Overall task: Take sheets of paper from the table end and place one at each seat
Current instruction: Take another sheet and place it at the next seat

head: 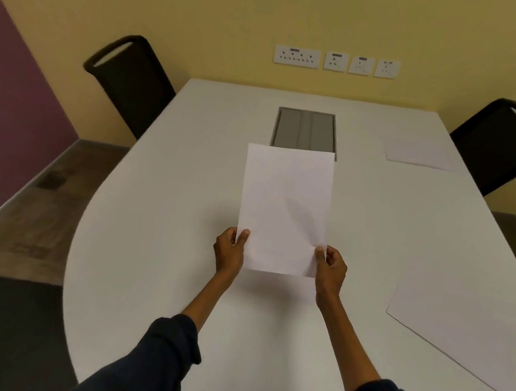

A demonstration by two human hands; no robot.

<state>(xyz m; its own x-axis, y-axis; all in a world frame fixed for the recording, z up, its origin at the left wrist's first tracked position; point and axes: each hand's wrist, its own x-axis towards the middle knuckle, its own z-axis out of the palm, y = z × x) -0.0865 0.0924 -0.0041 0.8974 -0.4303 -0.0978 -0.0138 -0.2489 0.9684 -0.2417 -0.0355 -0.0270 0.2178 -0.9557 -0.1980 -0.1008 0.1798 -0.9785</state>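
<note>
A white sheet of paper (284, 209) is held up above the middle of the white table (161, 215). My left hand (229, 251) pinches its lower left edge and my right hand (330, 267) pinches its lower right edge. A shadow lies on the table under the sheet. A second sheet (416, 153) lies flat at the far right, in front of the right chair (506, 144). A third sheet (460, 323) lies flat at the near right edge of the table. The left chair (130, 81) has no sheet in front of it.
A grey cable hatch (305, 130) is set into the table's far middle. Wall sockets (336, 62) line the yellow wall behind the table. Wooden floor and a purple wall lie to the left.
</note>
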